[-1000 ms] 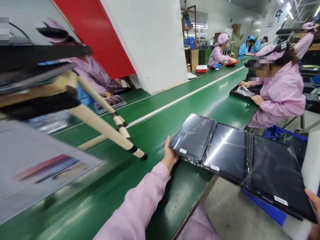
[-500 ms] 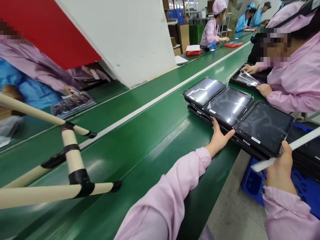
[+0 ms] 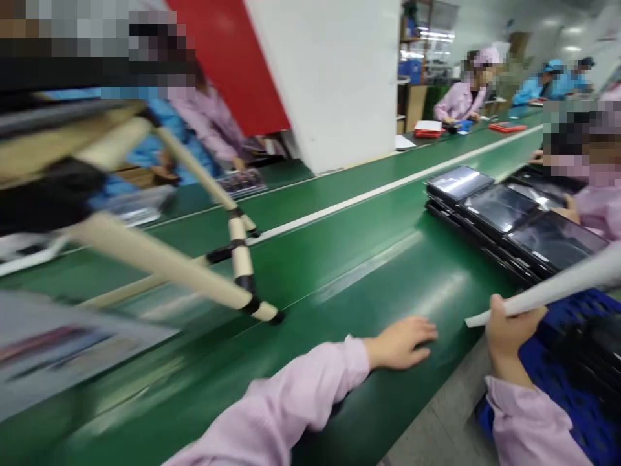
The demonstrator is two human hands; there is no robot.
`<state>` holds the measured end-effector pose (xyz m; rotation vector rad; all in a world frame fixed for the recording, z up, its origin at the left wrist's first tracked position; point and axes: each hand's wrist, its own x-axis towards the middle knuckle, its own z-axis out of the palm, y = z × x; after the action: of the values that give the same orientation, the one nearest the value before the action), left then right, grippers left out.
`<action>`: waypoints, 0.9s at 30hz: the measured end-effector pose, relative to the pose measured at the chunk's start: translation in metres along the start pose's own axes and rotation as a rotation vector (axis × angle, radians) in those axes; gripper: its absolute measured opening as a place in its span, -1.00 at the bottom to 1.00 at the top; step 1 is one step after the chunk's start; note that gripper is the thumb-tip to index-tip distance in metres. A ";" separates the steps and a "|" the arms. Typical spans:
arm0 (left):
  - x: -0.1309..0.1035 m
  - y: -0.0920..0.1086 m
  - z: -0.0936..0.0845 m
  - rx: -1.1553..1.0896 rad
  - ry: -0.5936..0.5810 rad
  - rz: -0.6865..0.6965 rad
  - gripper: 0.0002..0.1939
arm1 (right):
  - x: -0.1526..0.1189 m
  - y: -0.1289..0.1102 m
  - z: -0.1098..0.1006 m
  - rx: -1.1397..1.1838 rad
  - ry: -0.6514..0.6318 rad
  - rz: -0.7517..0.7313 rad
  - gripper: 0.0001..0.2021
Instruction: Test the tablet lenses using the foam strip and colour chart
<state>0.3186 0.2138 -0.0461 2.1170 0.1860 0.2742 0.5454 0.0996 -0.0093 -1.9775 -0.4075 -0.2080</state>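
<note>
My left hand [image 3: 403, 342] is over the green conveyor belt [image 3: 359, 298], fingers stretched out with nothing in them; whether it touches the belt I cannot tell. My right hand [image 3: 513, 331] is closed around a long white strip [image 3: 557, 288], which slants up to the right edge of the view. Beyond both hands, a stack of black trays [image 3: 478, 238] sits on the belt. Its top tray holds three dark glass-faced panels in a row, like tablet screens [image 3: 502, 206]. Neither hand touches that stack.
A frame of cream pipes [image 3: 242, 259] with black joints stands on the belt at left. Below right is a blue plastic crate [image 3: 557, 388] with black trays [image 3: 601, 349]. A co-worker [image 3: 604, 194] sits beyond the stack; others work along the line. A plastic sheet [image 3: 72, 353] blurs at lower left.
My left hand has come away from the tray stack, back over the belt. My right hand has left the stack's corner, keeping the white strip. The view has swung left.
</note>
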 end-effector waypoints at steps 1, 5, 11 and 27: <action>-0.050 0.003 0.008 0.047 0.026 -0.025 -0.52 | -0.023 -0.009 0.005 -0.040 -0.126 -0.077 -0.27; -0.221 0.037 0.045 0.206 0.318 -0.262 -0.45 | -0.088 -0.048 0.015 -0.206 -0.619 -0.515 -0.36; -0.423 0.114 0.085 0.351 0.932 -0.580 -0.63 | -0.188 -0.109 0.050 -0.156 -1.357 -0.654 -0.37; -0.907 0.161 -0.061 0.539 1.722 -1.777 -0.55 | -0.541 -0.224 0.026 -0.114 -2.308 -0.547 -0.22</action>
<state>-0.5672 -0.0387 0.0112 0.7370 2.9554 0.8210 -0.0404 0.1065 -0.0070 -1.1880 -2.2545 1.8768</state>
